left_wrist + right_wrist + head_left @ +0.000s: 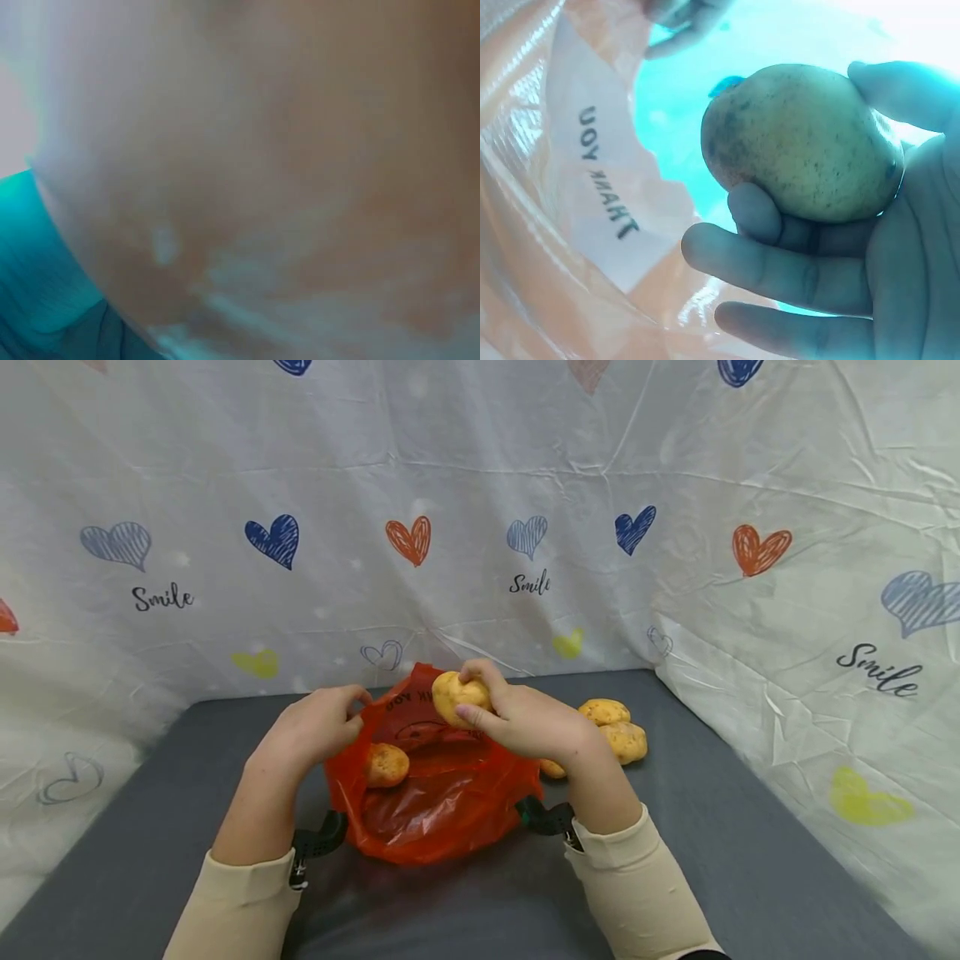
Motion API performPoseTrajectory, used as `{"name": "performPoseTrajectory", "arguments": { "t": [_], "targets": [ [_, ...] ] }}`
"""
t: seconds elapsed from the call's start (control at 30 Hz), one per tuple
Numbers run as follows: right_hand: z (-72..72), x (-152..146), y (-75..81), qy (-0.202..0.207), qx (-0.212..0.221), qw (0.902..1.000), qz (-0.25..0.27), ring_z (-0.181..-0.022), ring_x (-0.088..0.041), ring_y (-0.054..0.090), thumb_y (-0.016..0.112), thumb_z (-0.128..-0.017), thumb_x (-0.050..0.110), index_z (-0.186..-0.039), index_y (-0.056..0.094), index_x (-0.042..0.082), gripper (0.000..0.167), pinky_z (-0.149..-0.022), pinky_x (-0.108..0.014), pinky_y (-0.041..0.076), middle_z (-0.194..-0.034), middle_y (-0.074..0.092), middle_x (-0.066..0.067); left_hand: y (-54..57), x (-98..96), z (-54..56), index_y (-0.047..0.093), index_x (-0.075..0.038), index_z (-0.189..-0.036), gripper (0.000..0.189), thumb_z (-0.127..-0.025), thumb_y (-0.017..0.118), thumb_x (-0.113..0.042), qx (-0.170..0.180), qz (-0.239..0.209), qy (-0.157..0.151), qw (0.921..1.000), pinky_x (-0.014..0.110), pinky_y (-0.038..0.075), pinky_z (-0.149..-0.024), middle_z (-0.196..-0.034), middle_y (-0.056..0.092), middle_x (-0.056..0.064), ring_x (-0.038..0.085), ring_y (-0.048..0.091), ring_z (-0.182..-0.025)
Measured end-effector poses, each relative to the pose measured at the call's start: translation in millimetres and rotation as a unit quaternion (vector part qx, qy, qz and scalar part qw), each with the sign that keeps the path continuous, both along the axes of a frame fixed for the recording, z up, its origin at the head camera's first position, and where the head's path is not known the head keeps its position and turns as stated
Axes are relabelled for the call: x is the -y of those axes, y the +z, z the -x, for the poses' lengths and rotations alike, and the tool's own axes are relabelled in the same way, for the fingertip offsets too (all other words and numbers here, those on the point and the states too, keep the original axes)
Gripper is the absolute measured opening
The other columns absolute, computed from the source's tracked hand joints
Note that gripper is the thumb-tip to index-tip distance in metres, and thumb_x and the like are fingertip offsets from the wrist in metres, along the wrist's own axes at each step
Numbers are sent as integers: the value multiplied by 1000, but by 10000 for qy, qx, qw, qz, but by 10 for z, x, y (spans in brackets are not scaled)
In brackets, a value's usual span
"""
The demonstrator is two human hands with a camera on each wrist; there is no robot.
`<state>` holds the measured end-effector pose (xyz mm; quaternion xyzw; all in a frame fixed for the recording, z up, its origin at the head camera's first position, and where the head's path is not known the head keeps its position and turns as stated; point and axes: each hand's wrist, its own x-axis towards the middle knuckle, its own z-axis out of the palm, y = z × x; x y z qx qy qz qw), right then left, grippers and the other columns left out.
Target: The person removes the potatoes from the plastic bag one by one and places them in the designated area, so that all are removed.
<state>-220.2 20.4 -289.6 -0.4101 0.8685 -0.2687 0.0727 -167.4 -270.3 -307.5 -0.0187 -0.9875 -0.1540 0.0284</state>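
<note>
A red plastic bag with printed lettering lies on the grey table, its mouth spread wide. My left hand pinches the bag's left rim between thumb and fingers. Over the opening, my right hand holds a yellow potato by thumb and fingers. Up close, the right wrist view shows this potato with dark specks and two fingers extended below it. Another potato sits inside the bag at its left side. The left wrist view is a blur of the bag's surface.
Right of the bag lie more potatoes on the grey table, one partly hidden behind my right wrist. A white curtain printed with hearts hangs behind the table and along its right side.
</note>
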Motion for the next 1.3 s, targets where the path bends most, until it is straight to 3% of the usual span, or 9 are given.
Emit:
{"name": "performPoseTrajectory", "arguments": {
  "t": [0.23, 0.33, 0.47, 0.63, 0.8, 0.9, 1.07, 1.3],
  "targets": [
    [79, -129, 53, -252, 336, 9987, 280, -54, -18, 43, 59, -100, 42, -149, 17, 33, 65, -58, -37, 39, -67, 45, -3, 25, 45, -62, 63, -5, -132, 34, -100, 52, -11, -135, 6, 48, 9999, 41, 47, -67, -97, 66, 8, 23, 57, -76],
    [96, -171, 43, -98, 354, 9985, 411, -61, -18, 47, 62, -95, 30, -147, 28, 32, 62, -61, -37, 41, -73, 49, -3, 16, 34, -65, 63, -5, -132, 34, -100, 53, -11, -151, 16, 35, 9999, 42, 48, -69, -100, 67, 9, 23, 57, -77],
    [113, -205, 26, 249, 328, 9978, 521, -84, -22, 57, 63, -89, 19, -146, 40, 27, 62, -75, -40, 46, -99, 59, -7, 7, 14, -65, 63, -5, -132, 34, -100, 54, -11, -179, 34, 39, 9998, 43, 50, -73, -104, 68, 10, 23, 59, -80],
    [121, -213, 14, 569, 440, 9953, 655, -96, -23, 56, 63, -85, 11, -145, 42, 27, 66, -80, -40, 46, -119, 56, -6, 4, 30, -82, 63, -5, -132, 34, -99, 54, -10, -140, 59, 185, 9997, 42, 49, -71, -102, 68, 9, 23, 58, -78],
    [122, -247, 22, 817, 543, 9920, 797, -90, -23, 56, 61, -84, 7, -140, 42, 27, 62, -75, -38, 47, -109, 56, -8, 2, 59, -94, 64, -5, -131, 34, -99, 54, -10, -173, 101, 297, 9994, 43, 49, -71, -101, 68, 8, 22, 58, -78],
    [133, -260, 5, 909, 583, 9906, 836, -83, -23, 57, 63, -89, 10, -137, 41, 27, 56, -72, -36, 47, -99, 56, -10, -13, 69, -92, 65, -6, -130, 34, -98, 54, -10, -186, 110, 356, 9991, 43, 50, -73, -100, 68, 7, 22, 58, -79],
    [146, -280, -69, 867, 680, 9892, 964, -87, -24, 61, 71, -97, 28, -136, 37, 31, 52, -76, -39, 50, -102, 60, -9, -45, 43, -78, 67, -7, -128, 33, -97, 56, -10, -181, 120, 325, 9992, 44, 51, -74, -102, 69, 7, 22, 59, -80],
    [147, -431, -108, 623, 637, 9904, 1058, -87, -31, 64, 65, -101, 38, -136, 34, 30, 48, -74, -39, 52, -102, 59, -11, -1, 57, -108, 67, -8, -128, 33, -97, 54, -9, -279, 235, 395, 9986, 45, 52, -76, -109, 70, 8, 22, 61, -84]
  ]
}}
